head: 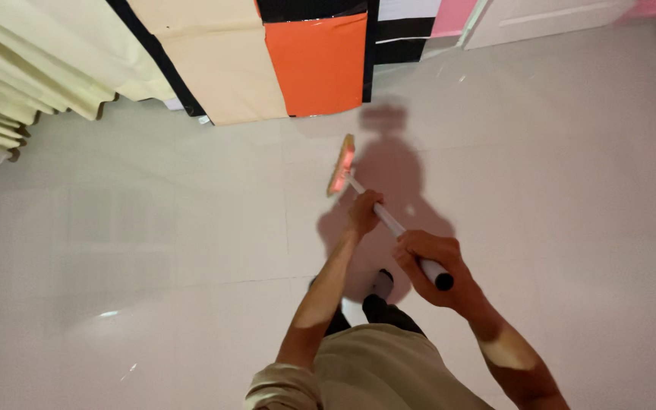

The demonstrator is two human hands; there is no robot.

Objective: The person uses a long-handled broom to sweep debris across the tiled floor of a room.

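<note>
I hold a broom with a white handle (390,221) and a flat orange-pink head (340,165) that rests on the pale tiled floor (153,250) in front of me. My left hand (364,212) grips the handle lower down, closer to the head. My right hand (428,267) is wrapped around the handle's top, just below its black end cap (443,282). My shadow falls on the floor around the broom head.
A wall panel of cream, orange (316,64) and black patches stands ahead. Folded pale yellow curtains (32,76) hang at the upper left. A white door and pink wall (540,19) sit at the upper right. My feet (380,285) are below the handle.
</note>
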